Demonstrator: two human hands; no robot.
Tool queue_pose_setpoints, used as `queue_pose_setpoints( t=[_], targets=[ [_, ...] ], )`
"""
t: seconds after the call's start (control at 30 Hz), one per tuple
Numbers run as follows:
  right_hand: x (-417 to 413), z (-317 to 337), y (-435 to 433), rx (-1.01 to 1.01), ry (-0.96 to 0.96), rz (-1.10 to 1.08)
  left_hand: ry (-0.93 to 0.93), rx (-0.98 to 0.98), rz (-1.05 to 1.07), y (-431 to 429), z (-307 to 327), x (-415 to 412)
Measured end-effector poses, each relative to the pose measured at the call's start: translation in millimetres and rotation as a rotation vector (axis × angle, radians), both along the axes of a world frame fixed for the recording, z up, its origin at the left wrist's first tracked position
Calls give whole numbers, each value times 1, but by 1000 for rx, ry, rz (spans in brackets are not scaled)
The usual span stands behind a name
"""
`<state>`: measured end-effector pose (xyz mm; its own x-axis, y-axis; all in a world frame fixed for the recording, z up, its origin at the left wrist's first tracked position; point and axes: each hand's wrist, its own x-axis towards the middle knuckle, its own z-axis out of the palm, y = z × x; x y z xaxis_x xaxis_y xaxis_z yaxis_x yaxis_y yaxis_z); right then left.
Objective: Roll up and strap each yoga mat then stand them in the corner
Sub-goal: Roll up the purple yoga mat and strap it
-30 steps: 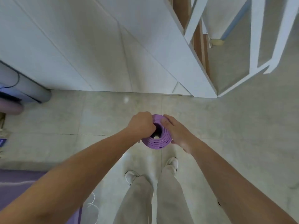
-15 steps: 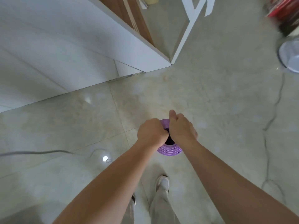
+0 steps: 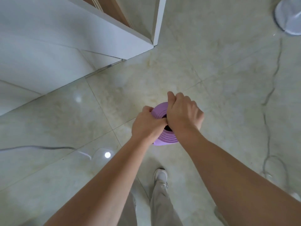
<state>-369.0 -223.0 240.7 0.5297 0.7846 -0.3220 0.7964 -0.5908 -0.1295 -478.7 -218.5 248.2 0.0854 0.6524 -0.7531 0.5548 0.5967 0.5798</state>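
A rolled purple yoga mat (image 3: 165, 140) stands upright below me, seen end-on, with its spiral layers and dark hollow core showing. My left hand (image 3: 147, 123) grips the top rim on the left side, fingers curled over the edge. My right hand (image 3: 183, 113) grips the top rim on the right and far side, covering much of the end. The two hands touch each other over the core. No strap is visible from this angle.
A white wall corner (image 3: 138, 44) with a door frame stands at upper left. A white fan base (image 3: 288, 17) sits at the top right, its cable (image 3: 268, 98) trailing down the right floor. Another cable (image 3: 48, 147) lies at left. My shoe (image 3: 160, 174) is below.
The view has swung right and away from the wall while I carry the mat upright. My right hand moved from the side of the roll onto its top rim.
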Motion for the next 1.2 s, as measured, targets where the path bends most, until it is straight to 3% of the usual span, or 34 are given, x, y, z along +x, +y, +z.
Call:
queue_pose_setpoints(
  t=[0.13,0.33,0.47,0.8,1.03,1.1,1.17,1.2],
  targets=[
    [35,2,-22,-71,-48,-48,-348,-230,125,-16,-2,2],
    [44,13,-57,-60,73,-62,-394,-49,59,-51,7,23],
    [27,21,-88,-62,89,278,-398,-102,104,-52,12,15],
    [18,18,-115,-110,102,305,-401,-207,46,-55,29,7],
    [28,22,-133,-146,36,599,-468,-217,46,-50,27,2],
    [32,28,-120,-64,184,544,-459,-191,44,-45,25,0],
    [34,36,-98,70,362,294,-445,-167,16,-39,25,1],
    [34,34,-88,102,346,180,-442,-162,3,-38,25,2]
  ],
)
